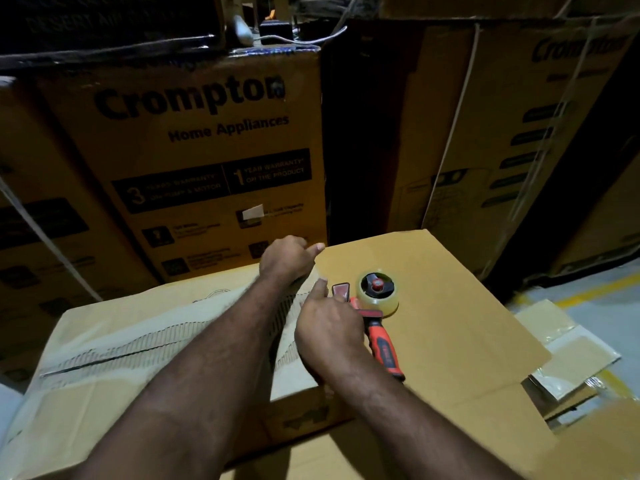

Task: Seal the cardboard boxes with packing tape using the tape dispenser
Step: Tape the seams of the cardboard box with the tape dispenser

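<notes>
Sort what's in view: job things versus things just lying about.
Job: red-and-black tape dispenser with clear roll; plain brown cardboard box.
Lying about: printed Crompton cartons behind; flattened cardboard pieces on the floor; white cable.

I see a printed Crompton carton (194, 140) ahead of me. A white cable (301, 39) lies on top of it. Right of it stands another strapped carton (519, 133), and lower right lie flattened cardboard sheets (571, 351).
</notes>
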A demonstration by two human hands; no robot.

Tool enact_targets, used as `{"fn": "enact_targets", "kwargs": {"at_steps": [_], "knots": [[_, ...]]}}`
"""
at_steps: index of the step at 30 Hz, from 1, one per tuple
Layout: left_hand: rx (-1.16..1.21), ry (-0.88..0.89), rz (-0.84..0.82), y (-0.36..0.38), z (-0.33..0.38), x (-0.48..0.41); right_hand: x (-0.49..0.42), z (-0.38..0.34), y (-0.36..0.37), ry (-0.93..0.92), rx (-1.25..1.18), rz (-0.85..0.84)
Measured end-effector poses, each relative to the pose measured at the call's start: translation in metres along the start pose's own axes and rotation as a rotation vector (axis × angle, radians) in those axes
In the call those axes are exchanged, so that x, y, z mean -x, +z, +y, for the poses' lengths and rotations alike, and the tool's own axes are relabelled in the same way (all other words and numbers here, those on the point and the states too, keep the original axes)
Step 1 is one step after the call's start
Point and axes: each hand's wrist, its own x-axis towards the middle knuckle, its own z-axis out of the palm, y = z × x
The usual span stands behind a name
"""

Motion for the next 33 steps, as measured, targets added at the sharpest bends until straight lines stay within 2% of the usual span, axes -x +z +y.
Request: {"fn": "enact_targets", "kwargs": {"at_steps": [5,9,13,17,22,29,31,33], "knots": [[0.119,0.042,-0.303,-0.009,-0.018,-0.012,-0.043,0.007,0.005,0.084,-0.273,-0.088],[0.133,0.077,-0.387,-0.011,-0.017,-0.013,-0.073,0.004,0.003,0.092,-0.342,-0.068],[0.102,0.045,-0.282,-0.004,-0.018,-0.016,-0.084,0.003,0.0,0.093,-0.368,-0.033],[-0.009,0.07,-0.126,0.006,-0.015,-0.01,-0.069,0.012,-0.007,0.082,-0.279,-0.013],[-0.016,0.067,-0.078,0.005,-0.016,-0.004,-0.016,0.039,-0.001,0.0,-0.244,0.019],[-0.022,0.034,-0.013,0.005,-0.006,0.003,0.063,0.069,0.02,-0.046,-0.211,0.168],[-0.032,0.027,0.008,0.004,-0.006,0.006,0.079,0.08,0.032,-0.091,-0.277,0.225],[-0.05,0.028,0.033,0.006,-0.003,0.01,0.084,0.091,0.036,-0.165,-0.446,0.18]]}}
